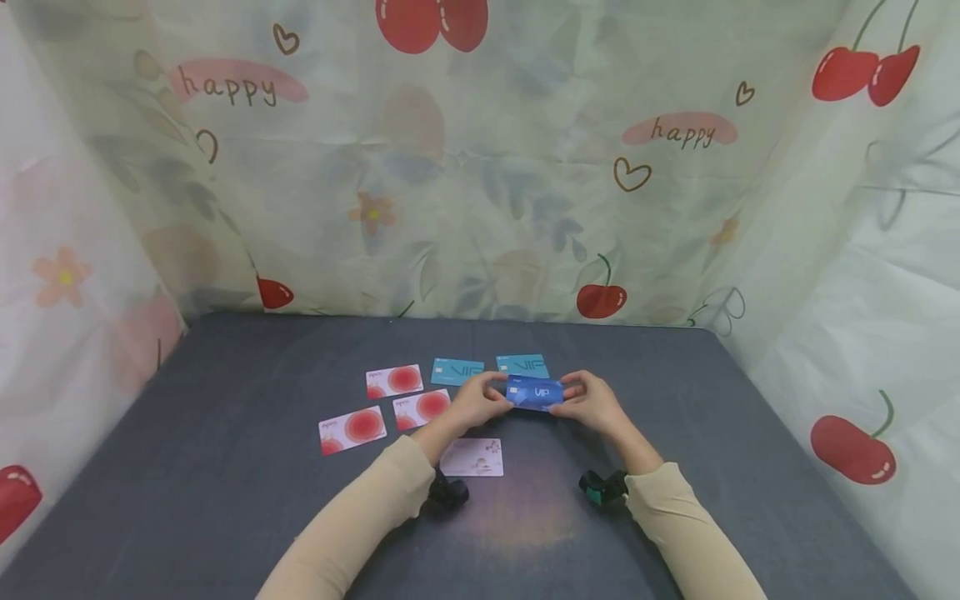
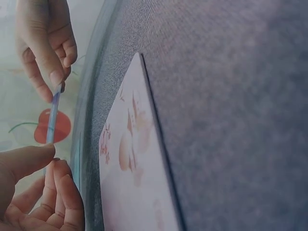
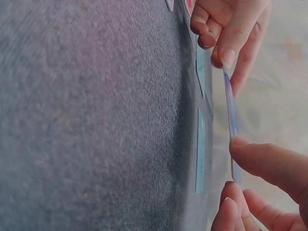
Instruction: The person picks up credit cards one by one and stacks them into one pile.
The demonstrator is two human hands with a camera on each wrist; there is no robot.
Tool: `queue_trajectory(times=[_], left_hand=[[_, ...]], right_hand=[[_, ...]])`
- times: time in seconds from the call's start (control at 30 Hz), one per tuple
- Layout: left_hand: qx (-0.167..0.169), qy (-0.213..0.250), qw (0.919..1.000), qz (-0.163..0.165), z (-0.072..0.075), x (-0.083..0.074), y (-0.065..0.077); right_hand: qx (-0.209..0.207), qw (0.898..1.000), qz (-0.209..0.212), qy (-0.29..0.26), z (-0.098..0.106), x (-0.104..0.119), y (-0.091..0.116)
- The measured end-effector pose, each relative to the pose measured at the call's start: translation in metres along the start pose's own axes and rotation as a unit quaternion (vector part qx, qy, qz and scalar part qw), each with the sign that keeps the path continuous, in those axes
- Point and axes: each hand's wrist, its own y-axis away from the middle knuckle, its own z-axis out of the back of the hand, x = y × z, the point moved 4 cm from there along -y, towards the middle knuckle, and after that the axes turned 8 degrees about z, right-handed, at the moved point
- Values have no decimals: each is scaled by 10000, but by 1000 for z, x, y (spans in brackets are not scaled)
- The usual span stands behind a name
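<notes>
A dark blue VIP card (image 1: 535, 393) is held up over the table between both hands. My left hand (image 1: 480, 402) pinches its left end between thumb and fingers, and my right hand (image 1: 595, 403) pinches the right end. Both wrist views show the blue card edge-on, raised off the tabletop. Just behind it lie two teal VIP cards, the left one (image 1: 456, 372) and the right one (image 1: 522, 365), the right one partly covered by the blue card. Under my left wrist, a pale pink card (image 1: 472, 458) with a blossom print lies flat, its left corner hidden by the forearm.
To the left lie white-and-red cards: one at the back (image 1: 394, 381), one near the left hand (image 1: 422, 408) and one further left (image 1: 352, 429). The dark grey table (image 1: 225, 467) meets a cherry-printed curtain (image 1: 465, 208) at the back and sides.
</notes>
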Motion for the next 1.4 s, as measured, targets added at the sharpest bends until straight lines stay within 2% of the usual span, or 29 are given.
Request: queue_trajectory(times=[0.27, 0.43, 0.87, 1.4], left_hand=[[-53, -9, 9999, 147, 4, 4, 6], [-64, -11, 9999, 129, 6, 7, 8], [-216, -350, 9987, -292, 14, 9, 17], [-115, -204, 9997, -10, 24, 19, 29]], right_hand=[[44, 10000, 34, -61, -7, 2, 1], [51, 10000, -12, -44, -10, 2, 1], [88, 9999, 69, 91, -17, 10, 3], [123, 9995, 261, 95, -27, 20, 8]])
